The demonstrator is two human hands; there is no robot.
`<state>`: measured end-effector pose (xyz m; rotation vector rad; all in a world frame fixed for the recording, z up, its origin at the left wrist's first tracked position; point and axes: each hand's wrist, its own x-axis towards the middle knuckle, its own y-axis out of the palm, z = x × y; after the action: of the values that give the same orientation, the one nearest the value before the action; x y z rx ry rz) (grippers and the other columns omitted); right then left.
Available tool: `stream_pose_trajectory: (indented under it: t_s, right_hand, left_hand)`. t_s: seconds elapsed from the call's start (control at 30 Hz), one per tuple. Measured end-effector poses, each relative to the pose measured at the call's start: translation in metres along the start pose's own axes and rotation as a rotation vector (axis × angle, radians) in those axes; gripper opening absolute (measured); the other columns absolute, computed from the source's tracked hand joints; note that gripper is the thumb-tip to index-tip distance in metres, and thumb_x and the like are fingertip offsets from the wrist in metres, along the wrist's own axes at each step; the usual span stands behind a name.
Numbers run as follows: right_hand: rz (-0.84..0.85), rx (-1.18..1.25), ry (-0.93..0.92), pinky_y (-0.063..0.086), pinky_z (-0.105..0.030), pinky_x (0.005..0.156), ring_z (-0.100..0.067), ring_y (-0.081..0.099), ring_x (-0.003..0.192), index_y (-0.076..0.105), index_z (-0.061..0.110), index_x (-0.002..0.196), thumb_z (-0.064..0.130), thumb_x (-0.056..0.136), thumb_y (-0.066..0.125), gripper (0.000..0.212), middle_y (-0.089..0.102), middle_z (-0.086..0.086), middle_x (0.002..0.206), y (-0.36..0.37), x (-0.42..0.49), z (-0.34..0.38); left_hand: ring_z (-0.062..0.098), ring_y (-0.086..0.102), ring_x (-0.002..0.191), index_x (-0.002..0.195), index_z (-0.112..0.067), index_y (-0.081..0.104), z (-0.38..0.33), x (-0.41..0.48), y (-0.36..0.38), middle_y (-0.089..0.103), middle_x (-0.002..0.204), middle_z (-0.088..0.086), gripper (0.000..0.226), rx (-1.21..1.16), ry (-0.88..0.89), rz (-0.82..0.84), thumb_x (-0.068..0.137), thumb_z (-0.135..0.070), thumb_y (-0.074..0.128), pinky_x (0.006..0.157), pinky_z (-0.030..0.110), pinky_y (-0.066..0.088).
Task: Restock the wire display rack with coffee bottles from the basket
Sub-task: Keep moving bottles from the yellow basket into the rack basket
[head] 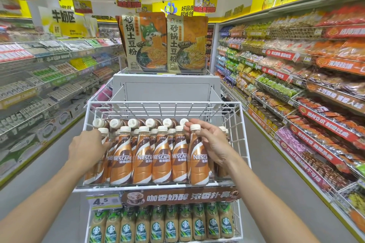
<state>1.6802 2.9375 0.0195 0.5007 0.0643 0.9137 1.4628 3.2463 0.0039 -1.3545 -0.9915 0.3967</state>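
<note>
1. The white wire display rack (164, 102) stands right in front of both hands, and its top tray goes all around the fingers.
2. Two big noodle bags (146, 41) stand high above the fingers, on top of the rack.
3. The brown coffee bottles (142, 156) stand in rows between the two hands. More lie on their sides just behind the fingertips.
4. Green bottles (169, 223) fill the tray well below the fingers.
5. The right hand (211, 140) curls its fingers round the end bottle (198, 162), at the right of the front row. The thumb is by the white cap.
6. The left hand (85, 144) has its fingers against the bottle at the left end. The fingertips are hidden, so I cannot tell if it grips or only touches.
7. A price tag (104, 201) hangs below the left fingers.
</note>
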Motion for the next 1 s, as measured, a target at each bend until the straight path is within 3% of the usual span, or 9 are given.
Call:
stream_pose_trajectory:
  t_s: [0.33,0.43,0.57,0.73,0.87,1.0]
  right_hand:
    - [0.023,-0.136,-0.058,0.059,-0.032,0.098,-0.031,0.067,0.129,0.07,0.012,0.129,0.004,0.091,0.072,0.04,0.071,-0.017,0.134,-0.015,0.006,-0.005]
    - [-0.018,-0.309,-0.075,0.058,-0.038,0.101,-0.024,0.067,0.129,0.068,0.022,0.132,0.02,0.082,0.082,0.052,0.072,-0.006,0.135,-0.015,0.001,0.002]
    - [-0.073,-0.496,-0.108,0.054,-0.039,0.107,-0.016,0.069,0.125,0.061,0.018,0.14,0.034,0.077,0.085,0.07,0.074,0.002,0.132,-0.014,-0.004,0.009]
    - [-0.078,-0.729,-0.107,0.049,-0.044,0.116,-0.016,0.062,0.133,0.059,0.017,0.146,0.015,0.096,0.073,0.052,0.068,0.002,0.142,-0.016,-0.006,0.017]
    - [-0.077,-0.863,-0.094,0.051,-0.038,0.113,-0.005,0.064,0.127,0.059,0.021,0.146,0.017,0.098,0.072,0.05,0.068,0.008,0.138,-0.01,-0.007,0.025]
    - [-0.108,-1.02,-0.128,0.052,-0.041,0.111,-0.012,0.066,0.123,0.056,0.014,0.148,0.023,0.099,0.07,0.052,0.069,0.004,0.134,-0.002,-0.013,0.036]
  left_hand:
    - [0.035,0.054,0.061,0.059,-0.015,0.038,-0.002,-0.006,-0.006,0.043,0.053,0.002,0.059,0.0,0.017,0.009,0.086,-0.05,0.076,0.056,0.034,0.042]
    - [0.033,0.053,0.06,0.058,-0.014,0.039,-0.004,-0.007,-0.007,0.044,0.053,0.003,0.058,-0.003,0.013,0.015,0.086,-0.049,0.076,0.056,0.033,0.042]
    - [0.033,0.053,0.06,0.058,-0.014,0.039,-0.005,-0.008,-0.009,0.044,0.053,0.003,0.058,0.002,0.007,0.029,0.086,-0.05,0.076,0.056,0.033,0.043]
    - [0.031,0.055,0.056,0.058,-0.013,0.041,-0.008,-0.008,-0.014,0.049,0.052,0.003,0.058,-0.016,-0.009,0.069,0.086,-0.05,0.077,0.056,0.032,0.043]
    - [0.022,0.051,0.052,0.057,-0.012,0.041,-0.006,-0.011,-0.024,0.051,0.052,0.003,0.06,-0.067,-0.009,0.105,0.086,-0.052,0.075,0.05,0.028,0.036]
    - [0.02,0.046,0.052,0.06,-0.012,0.041,-0.002,-0.02,-0.046,0.049,0.053,0.003,0.058,-0.119,0.025,0.075,0.088,-0.051,0.073,0.051,0.031,0.036]
